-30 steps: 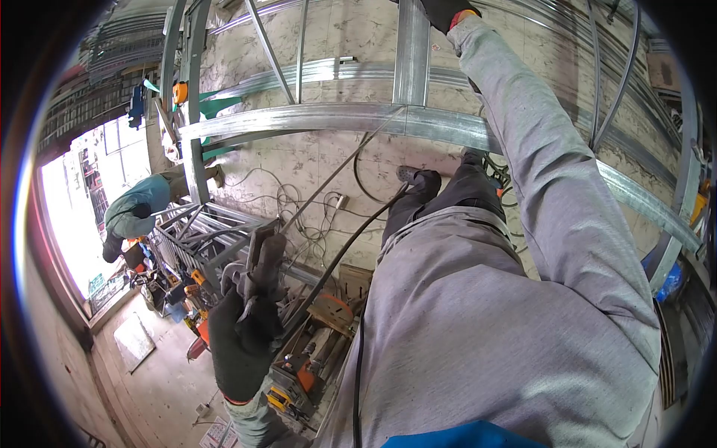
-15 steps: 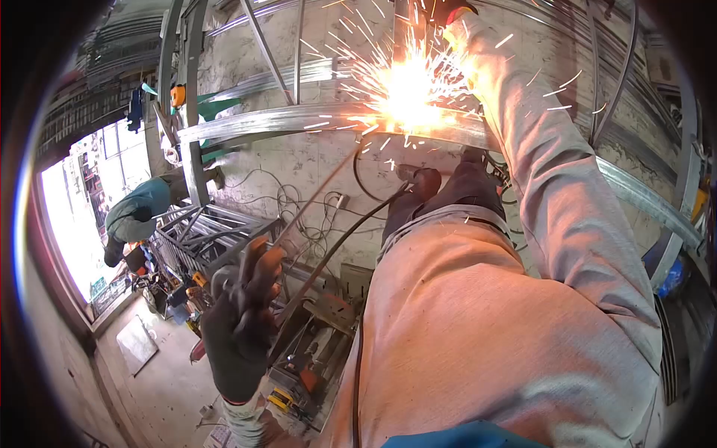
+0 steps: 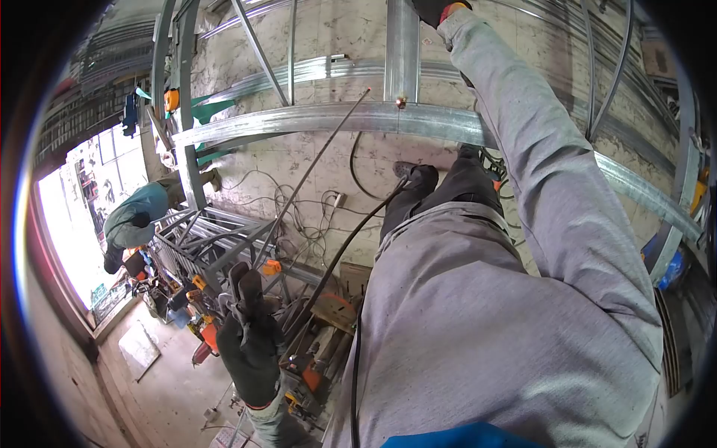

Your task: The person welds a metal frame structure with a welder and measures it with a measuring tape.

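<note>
My left hand, in a dark glove, is closed at the lower left with a long thin welding rod reaching up from it. The rod's reddish tip is left of a joint and apart from it. The rod holder is mostly hidden by the glove. A curved shiny metal beam crosses the view, and a metal channel meets it at a small brownish weld spot. At the top edge my right hand, gloved and partly cut off, is closed at the channel's right edge.
A black cable runs between my left hand and my feet. Thin wires lie on the floor. A metal frame and tools are at left, near a bent-over person. Upright posts stand at upper left.
The bright arc and flying sparks at the joint are gone. The rod tip has moved up and left, away from the joint. My left hand has shifted slightly down and left.
</note>
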`<action>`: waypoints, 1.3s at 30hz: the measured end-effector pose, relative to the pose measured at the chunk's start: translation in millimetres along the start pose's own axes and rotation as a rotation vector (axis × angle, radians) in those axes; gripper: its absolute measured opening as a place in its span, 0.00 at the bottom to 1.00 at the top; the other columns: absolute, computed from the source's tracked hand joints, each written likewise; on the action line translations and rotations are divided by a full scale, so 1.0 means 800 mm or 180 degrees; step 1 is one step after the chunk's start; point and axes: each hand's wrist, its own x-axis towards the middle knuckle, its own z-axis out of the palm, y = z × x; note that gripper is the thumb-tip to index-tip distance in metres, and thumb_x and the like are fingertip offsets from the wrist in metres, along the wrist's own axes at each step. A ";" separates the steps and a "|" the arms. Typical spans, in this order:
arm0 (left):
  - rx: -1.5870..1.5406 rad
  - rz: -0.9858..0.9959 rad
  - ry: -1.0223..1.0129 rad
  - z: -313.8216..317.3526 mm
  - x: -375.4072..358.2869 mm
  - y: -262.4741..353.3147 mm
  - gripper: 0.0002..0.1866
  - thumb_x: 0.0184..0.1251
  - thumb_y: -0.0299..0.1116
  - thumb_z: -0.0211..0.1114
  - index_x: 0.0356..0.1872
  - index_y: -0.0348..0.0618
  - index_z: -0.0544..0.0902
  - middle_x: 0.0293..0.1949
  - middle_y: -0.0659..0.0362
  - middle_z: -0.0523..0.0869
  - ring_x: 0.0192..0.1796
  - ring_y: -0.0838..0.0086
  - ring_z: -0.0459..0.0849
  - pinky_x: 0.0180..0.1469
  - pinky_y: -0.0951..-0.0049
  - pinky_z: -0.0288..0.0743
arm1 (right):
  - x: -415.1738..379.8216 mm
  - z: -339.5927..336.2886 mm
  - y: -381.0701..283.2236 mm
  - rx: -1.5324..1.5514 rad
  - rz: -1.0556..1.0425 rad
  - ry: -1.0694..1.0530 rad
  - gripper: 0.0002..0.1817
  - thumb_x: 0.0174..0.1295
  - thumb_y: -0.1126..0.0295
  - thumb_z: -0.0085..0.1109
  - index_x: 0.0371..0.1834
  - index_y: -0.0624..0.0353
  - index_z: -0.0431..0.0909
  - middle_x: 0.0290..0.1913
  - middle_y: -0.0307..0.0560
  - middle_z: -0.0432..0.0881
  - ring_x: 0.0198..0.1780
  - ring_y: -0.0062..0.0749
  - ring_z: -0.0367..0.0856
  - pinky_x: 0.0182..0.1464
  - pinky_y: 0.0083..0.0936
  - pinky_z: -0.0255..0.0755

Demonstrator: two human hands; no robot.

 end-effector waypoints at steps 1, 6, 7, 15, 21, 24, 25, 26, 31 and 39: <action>-0.0060 -0.0156 -0.0068 -0.002 -0.001 -0.001 0.21 0.87 0.42 0.52 0.69 0.40 0.72 0.52 0.48 0.87 0.35 0.76 0.81 0.34 0.75 0.73 | -0.001 0.000 -0.002 -0.0002 0.0000 -0.0008 0.15 0.65 0.64 0.71 0.43 0.65 0.81 0.37 0.49 0.84 0.33 0.37 0.86 0.35 0.36 0.86; 0.0082 -0.0091 -0.0198 -0.004 -0.006 -0.025 0.24 0.84 0.42 0.58 0.69 0.34 0.70 0.50 0.49 0.87 0.38 0.75 0.82 0.39 0.71 0.77 | 0.004 -0.003 0.001 0.0022 0.0066 -0.0076 0.13 0.65 0.65 0.71 0.42 0.64 0.81 0.35 0.48 0.84 0.32 0.37 0.86 0.34 0.36 0.86; 0.0090 0.0056 -0.0105 -0.001 -0.007 -0.028 0.24 0.85 0.42 0.58 0.69 0.34 0.70 0.49 0.50 0.87 0.38 0.75 0.82 0.39 0.71 0.77 | 0.004 -0.003 0.002 0.0022 0.0064 -0.0077 0.13 0.65 0.65 0.71 0.42 0.64 0.81 0.35 0.48 0.84 0.32 0.37 0.86 0.34 0.36 0.86; -0.0291 -0.0370 -0.0226 0.005 0.009 -0.006 0.24 0.86 0.45 0.53 0.68 0.35 0.71 0.48 0.49 0.86 0.38 0.73 0.83 0.38 0.71 0.78 | -0.003 0.000 -0.006 -0.0060 0.0159 0.0012 0.13 0.66 0.65 0.70 0.43 0.63 0.81 0.34 0.46 0.83 0.31 0.36 0.85 0.34 0.35 0.85; -0.0332 -0.0121 0.0044 0.011 0.036 -0.010 0.20 0.85 0.39 0.55 0.61 0.29 0.78 0.33 0.55 0.86 0.25 0.77 0.80 0.27 0.75 0.72 | 0.001 -0.005 0.001 -0.0083 0.0057 -0.0102 0.12 0.68 0.64 0.70 0.43 0.61 0.81 0.35 0.45 0.83 0.32 0.33 0.85 0.37 0.34 0.86; -0.0943 -0.0823 0.0976 0.037 0.059 -0.023 0.21 0.82 0.38 0.58 0.64 0.32 0.79 0.24 0.58 0.84 0.18 0.78 0.77 0.20 0.79 0.65 | -0.001 -0.007 0.002 0.0078 0.0008 -0.0227 0.11 0.70 0.64 0.69 0.43 0.61 0.81 0.37 0.43 0.83 0.35 0.32 0.85 0.39 0.34 0.87; -0.0979 -0.0852 0.0961 0.050 0.071 -0.026 0.21 0.82 0.38 0.58 0.64 0.32 0.79 0.24 0.58 0.84 0.18 0.78 0.77 0.20 0.79 0.65 | -0.002 -0.010 0.001 0.0032 0.0023 -0.0229 0.11 0.70 0.64 0.69 0.43 0.61 0.81 0.37 0.43 0.83 0.35 0.32 0.85 0.39 0.34 0.87; -0.1109 -0.0645 0.0951 0.064 0.084 -0.033 0.23 0.84 0.43 0.55 0.63 0.32 0.79 0.25 0.59 0.84 0.20 0.79 0.78 0.22 0.81 0.66 | -0.006 -0.010 -0.003 0.0112 0.0040 -0.0291 0.11 0.71 0.63 0.67 0.42 0.59 0.81 0.37 0.43 0.83 0.37 0.33 0.85 0.41 0.34 0.86; -0.0567 0.0822 0.1072 0.150 0.191 -0.075 0.20 0.86 0.39 0.53 0.62 0.31 0.80 0.36 0.53 0.89 0.36 0.72 0.89 0.27 0.82 0.75 | -0.016 -0.023 -0.020 0.0161 0.0542 -0.0809 0.13 0.76 0.55 0.59 0.37 0.50 0.80 0.38 0.43 0.82 0.43 0.40 0.85 0.50 0.40 0.84; -0.1499 0.0385 0.0923 0.238 0.347 -0.061 0.13 0.75 0.31 0.68 0.52 0.33 0.86 0.37 0.58 0.89 0.38 0.78 0.87 0.38 0.73 0.79 | -0.016 -0.009 -0.035 0.1479 0.1135 -0.1706 0.18 0.76 0.60 0.51 0.23 0.43 0.70 0.32 0.39 0.75 0.40 0.38 0.81 0.43 0.39 0.81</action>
